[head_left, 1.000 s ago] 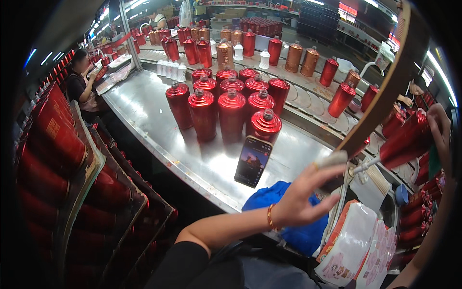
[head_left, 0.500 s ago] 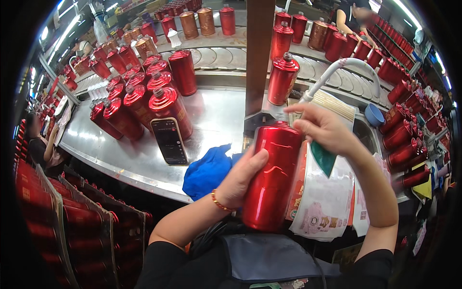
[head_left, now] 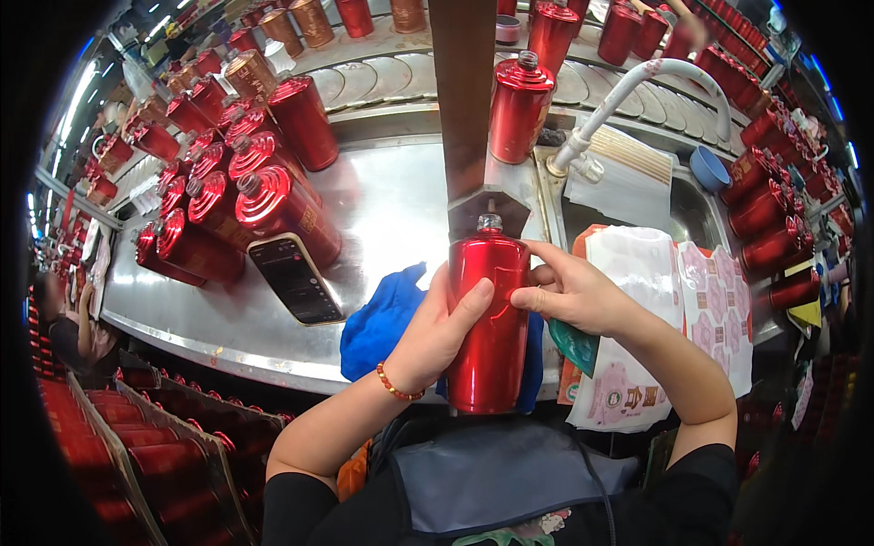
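Note:
A glossy red bottle (head_left: 487, 373) stands nearly upright in front of me, its clear threaded neck bare. My left hand (head_left: 428, 341) wraps its left side, thumb across the front. On the other side, my right hand (head_left: 587, 291) touches the bottle with thumb and forefinger near the shoulder. A green flat piece (head_left: 575, 348), like a plastic scraper, sticks out below that hand, held in its curled fingers. Thin pale lines mark the bottle's front; whether film edges or glints, I cannot tell. Beside my left hand lies a blue cloth (head_left: 378, 323), partly behind the bottle.
Several red bottles crowd the metal table (head_left: 382, 196) at left, with a phone (head_left: 296, 278) leaning there. Sticker sheets (head_left: 628, 400) lie at right, before a sink with a curved faucet (head_left: 637, 77) and blue bowl (head_left: 708, 168). A brown post (head_left: 462, 100) rises ahead.
My right hand has come down from the bottle's neck to its upper side, carrying the green piece. The bottle has turned more upright. The whole view has shifted.

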### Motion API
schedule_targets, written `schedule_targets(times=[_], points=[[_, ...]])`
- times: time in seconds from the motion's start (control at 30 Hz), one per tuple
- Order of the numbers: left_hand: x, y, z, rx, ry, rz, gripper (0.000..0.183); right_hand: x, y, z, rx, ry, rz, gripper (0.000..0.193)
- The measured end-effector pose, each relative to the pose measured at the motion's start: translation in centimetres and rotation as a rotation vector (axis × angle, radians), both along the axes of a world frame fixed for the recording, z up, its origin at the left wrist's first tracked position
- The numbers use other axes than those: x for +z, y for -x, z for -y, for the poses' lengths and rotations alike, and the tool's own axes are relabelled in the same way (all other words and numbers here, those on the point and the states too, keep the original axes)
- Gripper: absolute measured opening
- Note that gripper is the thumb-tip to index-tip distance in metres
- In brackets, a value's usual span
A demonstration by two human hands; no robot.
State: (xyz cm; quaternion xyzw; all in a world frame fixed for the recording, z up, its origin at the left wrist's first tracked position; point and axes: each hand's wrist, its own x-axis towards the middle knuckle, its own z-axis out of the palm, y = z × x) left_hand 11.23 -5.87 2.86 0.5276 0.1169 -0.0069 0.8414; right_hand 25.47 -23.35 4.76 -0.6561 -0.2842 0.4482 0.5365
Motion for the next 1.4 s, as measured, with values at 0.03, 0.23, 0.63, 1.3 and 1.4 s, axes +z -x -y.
schedule_targets(times=[0.03, 0.23, 0.63, 1.3, 1.4], points=[[-0.1, -0.2, -0.1, -0.006, 0.018, 0.0, 0.062, 0.0, 0.1, 0.2, -0.02, 0.002, -0.01, 0.079], [-0.7, -2.4, 0.3, 0.051, 0.105, 0.007, 0.046, 0.8, -0.5, -0.2, -0.132, 0.004, 0.119, 0.077], [-2.7, -0.5, 1.2, 0.217, -0.199, 0.125, 0.047, -0.4, 5.3, 24.1, -0.65, 0.648, 0.36, 0.028], [-4.0, -1.6, 1.1, 0.219, -0.107, 0.249, 0.044, -8.4, 13.6, 23.4, -1.218, 0.526, 0.359, 0.063], [-4.5, -1.8, 0.8, 0.224, -0.123, 0.247, 0.044, -8.5, 13.7, 23.7, -1.271, 0.2, 0.07, 0.052]])
